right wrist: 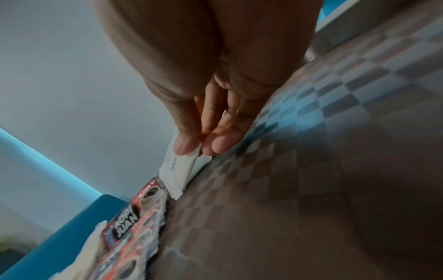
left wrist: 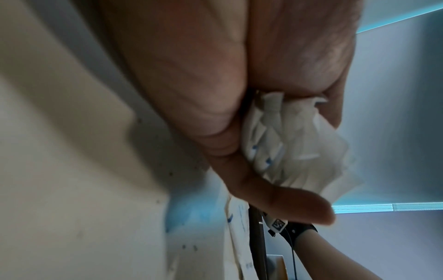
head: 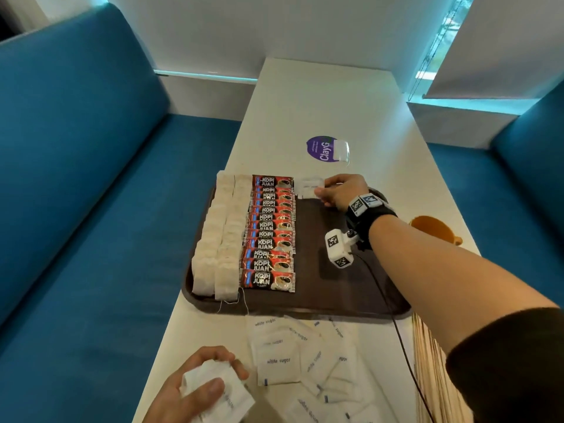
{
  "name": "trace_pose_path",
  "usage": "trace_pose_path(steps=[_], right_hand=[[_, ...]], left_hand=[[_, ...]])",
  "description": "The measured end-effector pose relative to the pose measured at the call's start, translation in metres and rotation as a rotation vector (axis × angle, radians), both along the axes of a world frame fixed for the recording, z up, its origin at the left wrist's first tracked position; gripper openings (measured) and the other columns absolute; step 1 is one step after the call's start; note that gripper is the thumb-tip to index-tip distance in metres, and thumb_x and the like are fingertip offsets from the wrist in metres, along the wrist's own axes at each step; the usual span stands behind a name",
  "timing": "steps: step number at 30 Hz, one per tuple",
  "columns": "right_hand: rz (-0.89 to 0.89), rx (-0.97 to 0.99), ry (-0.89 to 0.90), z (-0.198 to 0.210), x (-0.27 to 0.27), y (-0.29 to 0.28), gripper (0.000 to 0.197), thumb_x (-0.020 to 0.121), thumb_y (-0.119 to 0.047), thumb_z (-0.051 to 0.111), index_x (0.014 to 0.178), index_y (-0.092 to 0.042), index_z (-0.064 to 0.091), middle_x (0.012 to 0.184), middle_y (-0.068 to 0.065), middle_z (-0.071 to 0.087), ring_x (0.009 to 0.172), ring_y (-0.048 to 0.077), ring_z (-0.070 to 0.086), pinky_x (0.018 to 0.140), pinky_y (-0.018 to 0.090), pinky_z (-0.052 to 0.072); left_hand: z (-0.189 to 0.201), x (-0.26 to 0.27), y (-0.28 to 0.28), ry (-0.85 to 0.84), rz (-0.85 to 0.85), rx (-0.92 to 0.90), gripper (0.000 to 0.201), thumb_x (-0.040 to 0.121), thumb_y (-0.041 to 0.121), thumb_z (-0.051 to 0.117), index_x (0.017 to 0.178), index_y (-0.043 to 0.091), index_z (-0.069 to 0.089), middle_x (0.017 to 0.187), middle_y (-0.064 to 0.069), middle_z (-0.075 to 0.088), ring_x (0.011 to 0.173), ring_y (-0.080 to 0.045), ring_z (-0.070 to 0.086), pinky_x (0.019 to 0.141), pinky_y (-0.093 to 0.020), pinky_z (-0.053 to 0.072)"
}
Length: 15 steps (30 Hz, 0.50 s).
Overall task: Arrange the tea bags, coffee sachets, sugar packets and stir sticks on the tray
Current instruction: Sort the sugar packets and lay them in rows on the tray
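A: From the head view, why is the right hand (head: pixel 341 192) at the tray's (head: pixel 351 288) far edge?
B: It is pinching a sugar packet (head: pixel 310 187) beside the coffee sachets (head: pixel 270 233), starting a column.
A: And the left wrist view?
B: The left hand (left wrist: pixel 215 94) clutches spare packets (left wrist: pixel 299 147), ready to feed.
A: The right wrist view?
B: Fingertips (right wrist: pixel 184 147) clamp the packet's edge.

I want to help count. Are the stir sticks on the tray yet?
No, off it. The stir sticks lie on the table beside the tray.
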State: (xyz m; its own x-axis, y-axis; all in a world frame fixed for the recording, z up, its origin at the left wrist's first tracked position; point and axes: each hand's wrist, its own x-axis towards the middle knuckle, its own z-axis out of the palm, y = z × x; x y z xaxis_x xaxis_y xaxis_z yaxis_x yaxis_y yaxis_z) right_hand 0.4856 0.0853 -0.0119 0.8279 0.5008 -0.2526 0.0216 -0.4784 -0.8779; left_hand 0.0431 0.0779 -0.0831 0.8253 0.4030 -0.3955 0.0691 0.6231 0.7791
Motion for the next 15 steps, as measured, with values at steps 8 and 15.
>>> trace_pose_path(steps=[8,15], right_hand=[[-0.028,-0.119,-0.082,-0.013,0.014,0.017,0.025,0.074,-0.01,0.09,0.087,-0.01,0.069,0.081,0.01,0.076,0.067,0.018,0.072,0.068,0.031,0.064],[-0.014,-0.185,-0.104,-0.012,0.016,0.022,0.035,0.073,-0.019,0.092,0.081,-0.015,0.058,0.079,0.009,0.074,0.069,0.021,0.071,0.081,0.043,0.064]], left_hand=[[-0.022,0.001,0.01,-0.08,-0.032,-0.109,0.045,0.066,0.021,0.096,0.099,0.008,0.068,0.111,-0.041,0.058,0.1,-0.055,0.057,0.091,-0.058,0.042],[-0.031,0.029,0.031,-0.137,0.053,-0.207,0.032,0.087,0.022,0.081,0.113,0.013,0.064,0.116,-0.033,0.061,0.105,-0.049,0.058,0.092,-0.054,0.044]])
